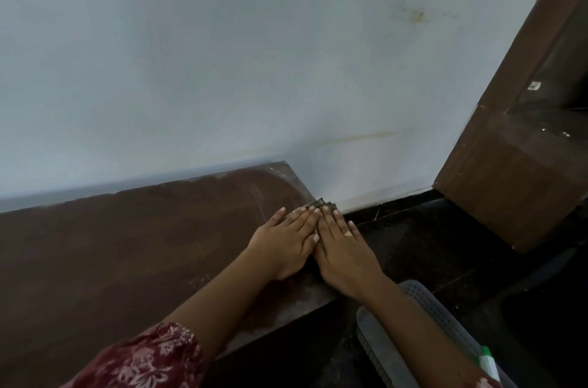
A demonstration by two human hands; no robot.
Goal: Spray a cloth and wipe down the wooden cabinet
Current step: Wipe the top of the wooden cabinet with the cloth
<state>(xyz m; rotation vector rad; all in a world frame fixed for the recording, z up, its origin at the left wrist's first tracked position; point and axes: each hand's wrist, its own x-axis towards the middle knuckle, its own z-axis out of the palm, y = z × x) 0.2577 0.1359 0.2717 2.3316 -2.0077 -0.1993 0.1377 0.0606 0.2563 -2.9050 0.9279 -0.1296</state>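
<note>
The dark brown top of the wooden cabinet (127, 244) fills the lower left, with dusty smears near its far right corner. A folded dark cloth (319, 204) lies at the cabinet's right edge, mostly hidden. My left hand (286, 241) and my right hand (343, 247) lie flat side by side on the cloth, fingers straight and pressed down. Only the cloth's far end shows beyond my fingertips. My right hand wears a ring.
A pale wall (222, 69) rises right behind the cabinet. A brown wooden door (521, 149) stands open at the right above a dark floor (429, 244). A grey perforated basket (423, 324) with a green and white item (488, 362) sits at the lower right.
</note>
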